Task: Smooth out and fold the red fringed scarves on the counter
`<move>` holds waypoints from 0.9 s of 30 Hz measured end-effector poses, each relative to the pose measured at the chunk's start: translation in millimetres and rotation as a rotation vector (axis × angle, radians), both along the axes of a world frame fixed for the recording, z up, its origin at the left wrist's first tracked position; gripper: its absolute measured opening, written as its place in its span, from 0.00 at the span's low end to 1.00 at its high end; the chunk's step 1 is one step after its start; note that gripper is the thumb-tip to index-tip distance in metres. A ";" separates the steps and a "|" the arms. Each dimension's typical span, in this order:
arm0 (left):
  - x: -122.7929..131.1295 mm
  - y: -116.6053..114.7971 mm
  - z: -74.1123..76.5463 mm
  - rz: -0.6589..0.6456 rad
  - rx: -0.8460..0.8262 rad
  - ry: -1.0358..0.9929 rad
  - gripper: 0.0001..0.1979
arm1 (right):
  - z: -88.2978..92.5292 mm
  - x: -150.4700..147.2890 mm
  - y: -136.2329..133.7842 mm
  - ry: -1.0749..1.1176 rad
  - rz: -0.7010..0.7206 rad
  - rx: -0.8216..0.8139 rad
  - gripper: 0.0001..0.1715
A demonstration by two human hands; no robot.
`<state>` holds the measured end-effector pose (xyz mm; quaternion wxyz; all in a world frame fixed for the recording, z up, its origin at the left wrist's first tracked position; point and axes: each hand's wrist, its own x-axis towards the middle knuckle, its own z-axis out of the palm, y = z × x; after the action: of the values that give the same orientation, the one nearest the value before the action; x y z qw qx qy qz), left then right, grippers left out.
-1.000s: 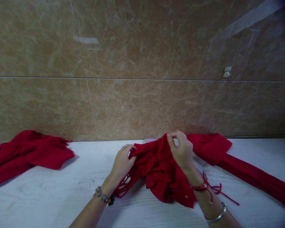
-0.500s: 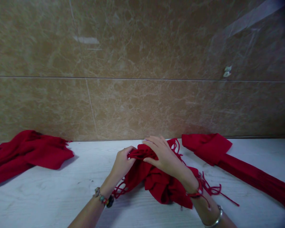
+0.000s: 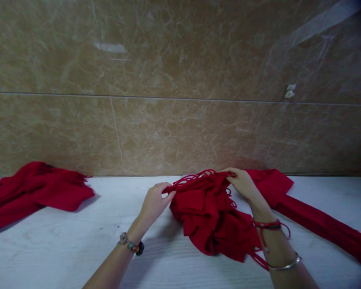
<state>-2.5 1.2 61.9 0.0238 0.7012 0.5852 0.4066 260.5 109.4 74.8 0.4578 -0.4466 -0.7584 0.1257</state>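
Note:
A bunched red fringed scarf [image 3: 210, 212] lies on the white table [image 3: 63, 249] in front of me. My left hand [image 3: 154, 202] pinches its fringed edge at the left corner. My right hand [image 3: 243, 184] is closed on the same edge at the right corner, so the edge with its tassels stretches between both hands just above the table. The rest of the scarf hangs in folds below, and some tassels trail beside my right wrist.
A second red scarf [image 3: 36, 192] lies heaped at the table's left end. A third red scarf [image 3: 315, 220], folded long, runs from behind my right hand to the right edge. A brown marble wall [image 3: 180, 100] rises straight behind the table.
My right hand has moved from on top of the bundle to the right and gripped the fringed edge, pulling it taut away from my left hand. The left hand has kept its hold.

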 end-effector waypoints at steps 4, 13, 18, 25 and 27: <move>2.8 -1.2 2.1 -0.015 0.006 -0.032 0.06 | -1.1 -11.9 -7.4 -0.076 -0.067 0.221 0.21; 12.6 -11.4 8.6 -0.213 0.087 0.003 0.05 | 10.4 -68.6 -68.7 -0.370 0.487 0.258 0.29; 13.1 -11.1 6.8 -0.246 0.065 -0.011 0.06 | 0.2 -77.2 -58.9 -0.359 0.492 0.251 0.14; 18.8 -11.0 2.3 -0.079 0.118 -0.091 0.09 | 4.3 -77.4 -60.6 -0.080 0.190 0.424 0.07; 26.1 -12.7 -1.8 -0.047 0.098 -0.087 0.12 | 4.3 -82.1 -65.8 -0.056 0.142 0.479 0.08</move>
<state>23.5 -11.5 60.1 0.0246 0.6967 0.5464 0.4641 178.4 43.6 79.1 0.5193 -0.2742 -0.8085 -0.0383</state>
